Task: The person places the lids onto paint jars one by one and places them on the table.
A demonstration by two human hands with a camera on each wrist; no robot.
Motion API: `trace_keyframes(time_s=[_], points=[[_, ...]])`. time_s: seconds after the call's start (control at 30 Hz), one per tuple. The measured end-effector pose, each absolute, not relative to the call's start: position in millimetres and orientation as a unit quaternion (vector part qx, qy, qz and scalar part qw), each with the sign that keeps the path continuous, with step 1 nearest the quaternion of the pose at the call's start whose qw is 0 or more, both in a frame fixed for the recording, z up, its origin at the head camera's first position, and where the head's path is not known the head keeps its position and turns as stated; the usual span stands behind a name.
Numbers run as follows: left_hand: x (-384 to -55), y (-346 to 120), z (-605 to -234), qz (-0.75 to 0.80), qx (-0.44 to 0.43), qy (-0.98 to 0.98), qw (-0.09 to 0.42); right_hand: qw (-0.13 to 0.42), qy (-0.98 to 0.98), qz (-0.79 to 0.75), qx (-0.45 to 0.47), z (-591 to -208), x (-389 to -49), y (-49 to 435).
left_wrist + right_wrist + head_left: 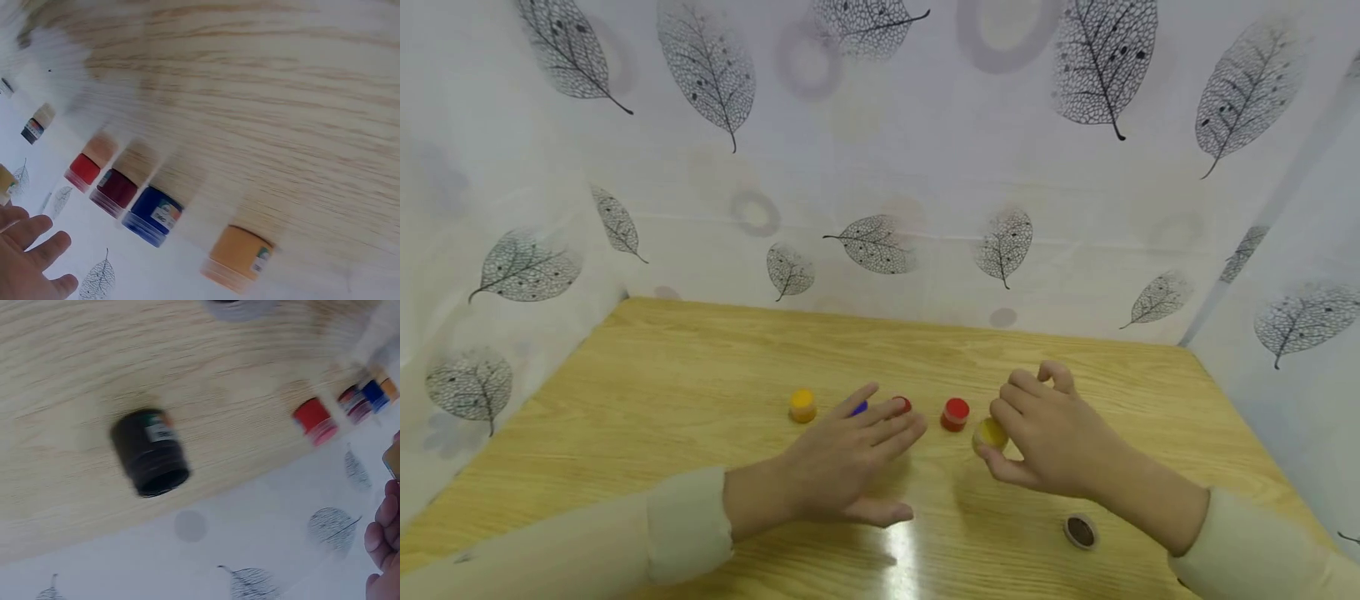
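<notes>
My right hand pinches a small yellow paint jar between thumb and fingers, above the table. My left hand is spread flat with straight fingers and holds nothing. In the head view it partly covers a blue paint jar and a dark red one. A bright red jar stands between the two hands. Beyond my right hand, which hides it in the head view, a black jar stands on the table.
An orange-yellow jar stands at the left end of the row. Near my right wrist lies a small round lid-like piece with a dark inside. Leaf-patterned cloth walls the wooden table at the back and sides.
</notes>
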State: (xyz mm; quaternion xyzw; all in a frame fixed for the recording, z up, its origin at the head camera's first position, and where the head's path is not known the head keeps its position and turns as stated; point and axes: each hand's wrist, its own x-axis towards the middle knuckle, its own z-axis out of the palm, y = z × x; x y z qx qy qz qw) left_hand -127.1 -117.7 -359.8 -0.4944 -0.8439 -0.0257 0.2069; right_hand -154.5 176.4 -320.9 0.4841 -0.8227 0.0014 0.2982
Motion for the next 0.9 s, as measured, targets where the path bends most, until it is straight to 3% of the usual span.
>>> trace_keyframes(time_s=[0.33, 0.9], points=[[-129, -148, -372, 0.005, -0.499, -0.849, 0.173, 0.187, -0.883, -0.064, 0.426, -336, -179, 210], [-123, -177, -378, 0.004, -0.477, -0.857, 0.194, 0.116, -0.901, -0.104, 0.405, -357, -190, 215]])
